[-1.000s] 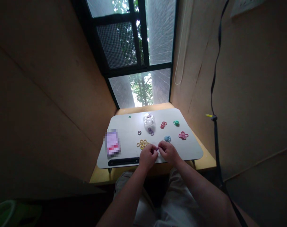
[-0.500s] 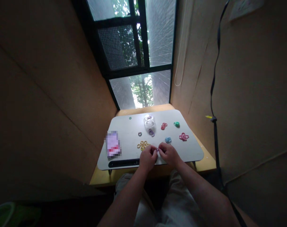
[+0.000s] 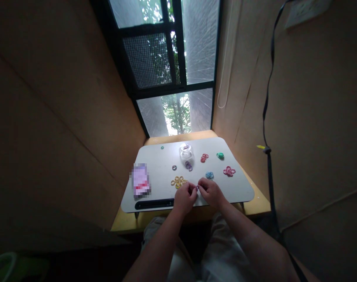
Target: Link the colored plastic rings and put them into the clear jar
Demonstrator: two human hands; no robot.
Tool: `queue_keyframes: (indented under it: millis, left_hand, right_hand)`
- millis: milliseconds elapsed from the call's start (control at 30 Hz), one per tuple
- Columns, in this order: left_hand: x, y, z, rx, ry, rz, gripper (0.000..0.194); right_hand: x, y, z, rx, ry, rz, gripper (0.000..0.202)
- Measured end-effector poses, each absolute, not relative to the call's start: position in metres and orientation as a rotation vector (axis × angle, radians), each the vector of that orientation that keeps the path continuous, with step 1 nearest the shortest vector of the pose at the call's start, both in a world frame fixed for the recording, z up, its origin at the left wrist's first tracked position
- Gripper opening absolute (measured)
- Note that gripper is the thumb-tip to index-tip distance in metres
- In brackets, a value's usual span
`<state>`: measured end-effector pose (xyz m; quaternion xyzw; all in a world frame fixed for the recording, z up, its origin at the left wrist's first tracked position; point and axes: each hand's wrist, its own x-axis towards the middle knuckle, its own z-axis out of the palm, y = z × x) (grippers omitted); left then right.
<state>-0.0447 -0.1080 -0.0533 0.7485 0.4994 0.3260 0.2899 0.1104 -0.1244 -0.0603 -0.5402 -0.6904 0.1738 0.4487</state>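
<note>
My left hand and my right hand meet over the front of the white lap table. Between their pinched fingertips is a small purple hair tie, mostly hidden by the fingers. Just behind my left hand lies a group of yellow hair ties. Blue hair ties lie beyond my right hand. A clear jar stands toward the back, with purple hair ties in front of it.
Red hair ties, green ones and pink ones lie in groups at the right. A dark ring and a green ring lie apart. At left is a blurred purple item; a black slot runs along the front.
The view has shifted very slightly. Both hands keep their pinch on the purple hair tie, with only small finger movement; the groups on the table look the same.
</note>
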Motion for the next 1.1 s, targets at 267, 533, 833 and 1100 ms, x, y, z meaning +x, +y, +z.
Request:
queue_keyframes:
  millis: [267, 533, 833, 1100]
  left_hand:
    - [-0.0436, -0.1097, -0.0535, 2.009, 1.316, 0.882, 0.012]
    - [-0.0444, -0.1093, -0.0528, 2.05, 1.304, 0.853, 0.014]
    - [-0.0448, -0.1086, -0.0552, 2.033, 1.302, 0.864, 0.015]
    - [-0.045, -0.1101, -0.0537, 2.045, 1.293, 0.873, 0.013]
  right_hand:
    - [0.1104, -0.1233, -0.0625, -1.331, -1.701, 0.448, 0.011]
    - [0.1098, -0.1247, -0.0602, -1.349, -1.692, 0.474, 0.011]
    - [0.1107, -0.1215, -0.0641, -1.337, -1.677, 0.453, 0.012]
    - [0.1103, -0.1253, -0.0612, -1.341, -1.752, 0.433, 0.011]
